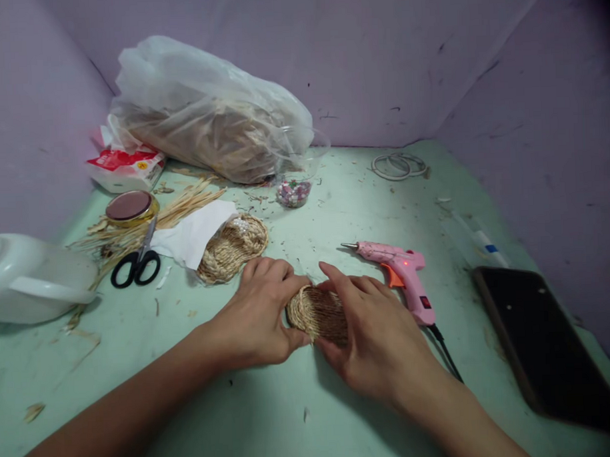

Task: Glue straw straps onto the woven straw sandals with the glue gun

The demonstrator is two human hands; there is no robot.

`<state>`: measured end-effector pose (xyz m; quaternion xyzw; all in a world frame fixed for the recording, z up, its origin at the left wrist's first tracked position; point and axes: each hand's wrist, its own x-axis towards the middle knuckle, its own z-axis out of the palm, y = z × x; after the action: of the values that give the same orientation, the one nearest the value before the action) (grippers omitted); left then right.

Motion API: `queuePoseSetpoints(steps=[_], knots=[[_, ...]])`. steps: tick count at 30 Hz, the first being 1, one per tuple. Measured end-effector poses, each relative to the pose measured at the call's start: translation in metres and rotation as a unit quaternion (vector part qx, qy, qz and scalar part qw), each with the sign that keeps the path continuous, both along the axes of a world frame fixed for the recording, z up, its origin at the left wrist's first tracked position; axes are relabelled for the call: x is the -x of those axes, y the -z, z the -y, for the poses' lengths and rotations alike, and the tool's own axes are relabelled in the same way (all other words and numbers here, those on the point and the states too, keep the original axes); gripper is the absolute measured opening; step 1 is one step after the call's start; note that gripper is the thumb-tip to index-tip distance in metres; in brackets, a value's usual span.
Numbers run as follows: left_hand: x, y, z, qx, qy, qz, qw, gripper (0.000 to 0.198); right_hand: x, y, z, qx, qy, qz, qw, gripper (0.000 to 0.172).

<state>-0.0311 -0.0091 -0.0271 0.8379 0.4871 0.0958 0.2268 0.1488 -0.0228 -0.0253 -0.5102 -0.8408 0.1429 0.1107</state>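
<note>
The woven piece (311, 315) sits between both hands near the middle of the table (271, 416). The left hand (262, 310) grips its left end between thumb and fingers; the right hand (376, 339) cups the other end, index finger raised. Even pressure from both sides should keep the curve from twisting or buckling. The glue gun (393, 262) shows a lit lamp, so knuckles are best kept off its nozzle (349, 245).

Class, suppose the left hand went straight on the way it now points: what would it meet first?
The woven piece, which the left hand is touching; just beyond, the right hand seems next in line, though depth is hard to judge from one view.
</note>
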Motion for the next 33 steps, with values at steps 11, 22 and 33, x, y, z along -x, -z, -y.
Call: queuePoseSetpoints(steps=[11, 22, 33], knots=[[0.001, -0.002, 0.0, -0.003, -0.005, 0.001, 1.0, 0.051, 0.001, 0.001, 0.001, -0.003, -0.006, 0.002, 1.0, 0.074], [0.013, -0.008, 0.0, 0.035, 0.021, -0.009, 0.999, 0.078, -0.048, -0.031, 0.023, -0.18, 0.097, -0.161, 0.966, 0.036], [-0.044, -0.023, 0.017, -0.152, 0.035, -0.097, 0.983, 0.014, -0.065, -0.003, 0.028, -0.153, 0.054, -0.15, 0.975, 0.015]])
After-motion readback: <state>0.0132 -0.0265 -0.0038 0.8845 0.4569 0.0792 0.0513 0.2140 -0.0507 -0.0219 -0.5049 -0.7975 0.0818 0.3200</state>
